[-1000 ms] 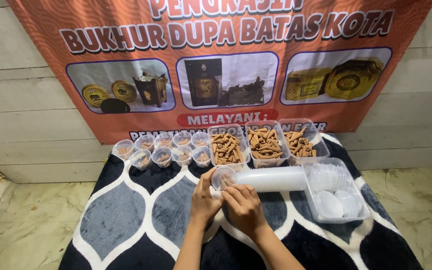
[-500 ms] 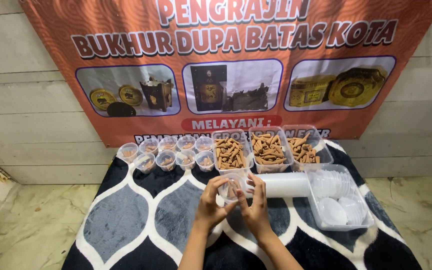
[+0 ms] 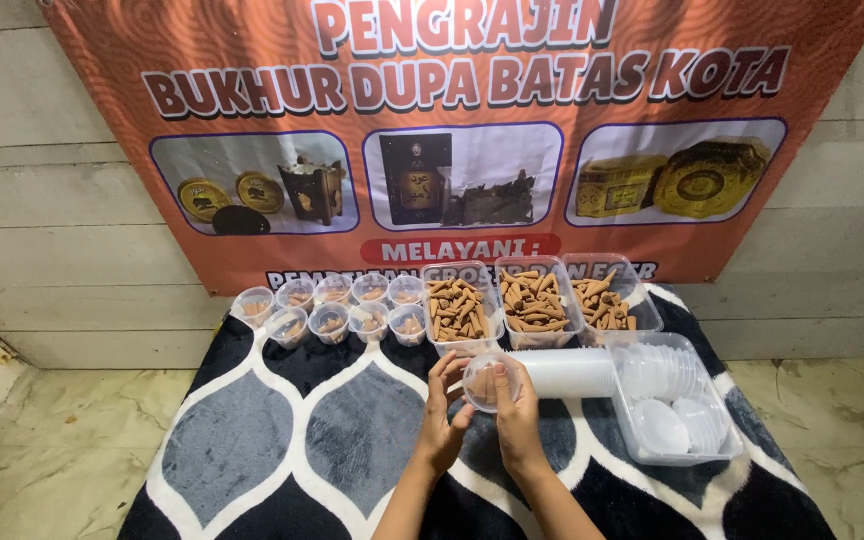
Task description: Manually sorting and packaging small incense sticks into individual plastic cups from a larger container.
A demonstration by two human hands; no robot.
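At the far left, pale marbled floor tiles [image 3: 42,450] are seen beside a soft rug [image 3: 282,440] patterned in navy, grey and white curved shapes. Along the rug's back edge, two rows of small round clear plastic cups [image 3: 327,305] are set out, each holding a few brown pieces. Next come three rectangular clear tubs [image 3: 537,300], filled with rough brown cone-shaped pieces.

In the middle, a small transparent cup [image 3: 492,380] is held up just above the rug, at the open end of a long, lying stack of nested clear cups [image 3: 567,372]. The left hand [image 3: 444,420] is closed on the cup's left rim with curled fingers, while the right hand [image 3: 517,425] is clasped on its right side, thumb against the rim.

At the right, a clear rectangular bin [image 3: 677,455] of smooth round white lids is placed, touched by the stack's far end. Behind everything, an orange printed banner [image 3: 472,130] is hung on grey wooden boards.
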